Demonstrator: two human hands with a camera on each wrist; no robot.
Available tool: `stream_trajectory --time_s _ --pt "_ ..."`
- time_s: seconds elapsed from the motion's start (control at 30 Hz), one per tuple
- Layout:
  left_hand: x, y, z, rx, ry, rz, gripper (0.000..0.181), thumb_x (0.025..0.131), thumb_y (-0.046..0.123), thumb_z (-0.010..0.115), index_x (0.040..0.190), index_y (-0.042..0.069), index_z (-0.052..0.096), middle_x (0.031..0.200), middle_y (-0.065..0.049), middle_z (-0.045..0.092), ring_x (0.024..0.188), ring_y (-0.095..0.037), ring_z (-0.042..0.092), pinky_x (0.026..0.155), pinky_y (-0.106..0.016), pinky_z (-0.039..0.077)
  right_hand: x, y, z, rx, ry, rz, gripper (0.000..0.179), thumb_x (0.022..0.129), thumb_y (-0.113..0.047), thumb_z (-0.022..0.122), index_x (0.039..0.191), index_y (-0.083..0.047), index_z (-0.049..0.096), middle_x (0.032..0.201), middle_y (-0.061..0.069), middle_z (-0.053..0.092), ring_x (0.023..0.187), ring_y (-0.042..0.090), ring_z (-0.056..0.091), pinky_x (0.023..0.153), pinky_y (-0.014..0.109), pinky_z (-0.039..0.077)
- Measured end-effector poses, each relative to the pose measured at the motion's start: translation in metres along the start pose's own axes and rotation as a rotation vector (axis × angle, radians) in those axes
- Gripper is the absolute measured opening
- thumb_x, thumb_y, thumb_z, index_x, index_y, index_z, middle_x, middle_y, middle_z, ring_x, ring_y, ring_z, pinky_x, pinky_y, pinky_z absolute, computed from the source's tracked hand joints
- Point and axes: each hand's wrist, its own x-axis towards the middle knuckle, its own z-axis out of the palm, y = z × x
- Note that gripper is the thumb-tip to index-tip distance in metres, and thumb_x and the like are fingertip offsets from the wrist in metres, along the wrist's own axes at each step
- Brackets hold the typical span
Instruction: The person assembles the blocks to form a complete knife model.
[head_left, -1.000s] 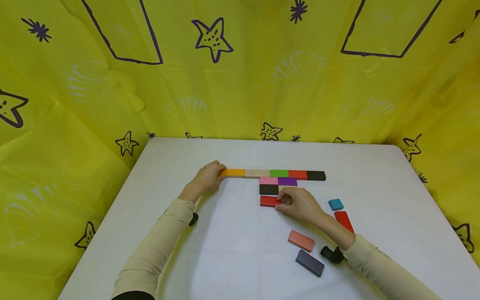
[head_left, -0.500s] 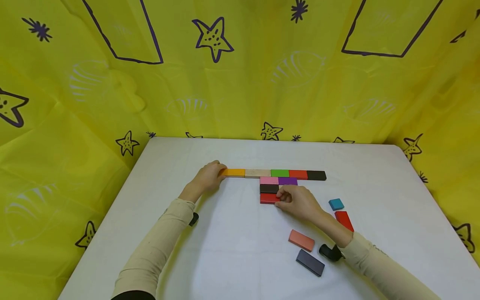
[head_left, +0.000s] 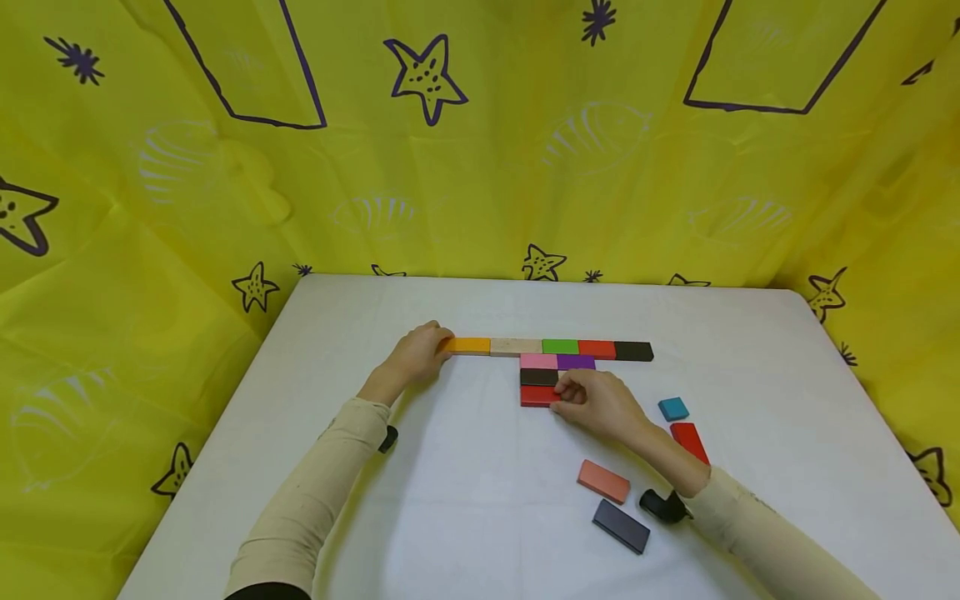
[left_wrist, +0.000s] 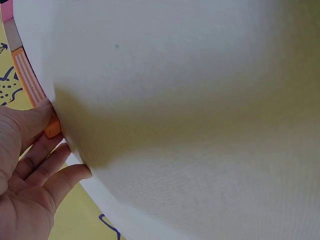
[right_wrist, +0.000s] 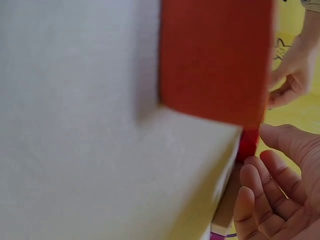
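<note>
My left hand (head_left: 415, 354) pinches the left end of an orange block (head_left: 471, 346); the left wrist view shows the thumb on the striped side of that block (left_wrist: 30, 77). The block ends a straight row with a plain wood block (head_left: 516, 347), a green block (head_left: 560, 346), a red one and a black one. Under the row lie a pink block (head_left: 538, 361), a purple block (head_left: 576, 362) and a dark brown block (head_left: 538, 377). My right hand (head_left: 603, 404) pinches the right end of a red block (head_left: 536, 397), which lies against the dark brown one. Its fingers hide part of the blocks there.
On the white table (head_left: 457, 500) lie a loose blue block (head_left: 673, 408), another red block (head_left: 689, 442), a salmon block (head_left: 603, 482) and a dark grey block (head_left: 621, 526), near my right forearm. A yellow patterned cloth (head_left: 480, 167) hangs behind and beside the table.
The red block under my right hand has slid away from me, closing the gap to the dark brown block. The right hand moved slightly with it; the left hand stayed on the orange block.
</note>
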Motion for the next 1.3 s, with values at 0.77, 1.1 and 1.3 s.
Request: stream_trajectory --time_s 0.77,1.1,1.3 --pt "0.001 -0.001 0.001 -0.003 0.000 -0.001 0.031 0.100 0.012 0.067 0.129 -0.001 0.066 0.111 -0.014 0.064 0.098 -0.029 0.061 0.093 -0.044 0.053 -0.055 0.010 -0.021 0.068 -0.076 -0.037 0.019 0.086 -0.021 0.084 0.101 -0.014 0.074 0.083 -0.011 0.062 0.079 0.010 0.056 0.067 0.022 0.050" --pt "0.001 -0.001 0.002 -0.003 0.002 0.003 0.032 0.100 0.012 0.066 0.129 -0.001 0.066 0.112 -0.015 0.064 0.099 -0.029 0.061 0.094 -0.044 0.053 -0.079 0.021 -0.026 0.097 -0.110 -0.110 0.027 0.085 -0.027 0.085 0.105 -0.013 0.074 0.088 -0.011 0.064 0.077 0.006 0.056 0.062 0.021 0.049" --pt "0.001 -0.002 0.002 -0.005 0.005 0.002 0.032 0.100 0.012 0.066 0.129 -0.001 0.066 0.113 -0.015 0.064 0.099 -0.029 0.061 0.094 -0.044 0.053 -0.091 0.025 -0.029 0.103 -0.110 -0.127 0.027 0.085 -0.027 0.085 0.106 -0.015 0.074 0.091 -0.010 0.067 0.078 0.006 0.057 0.062 0.022 0.050"
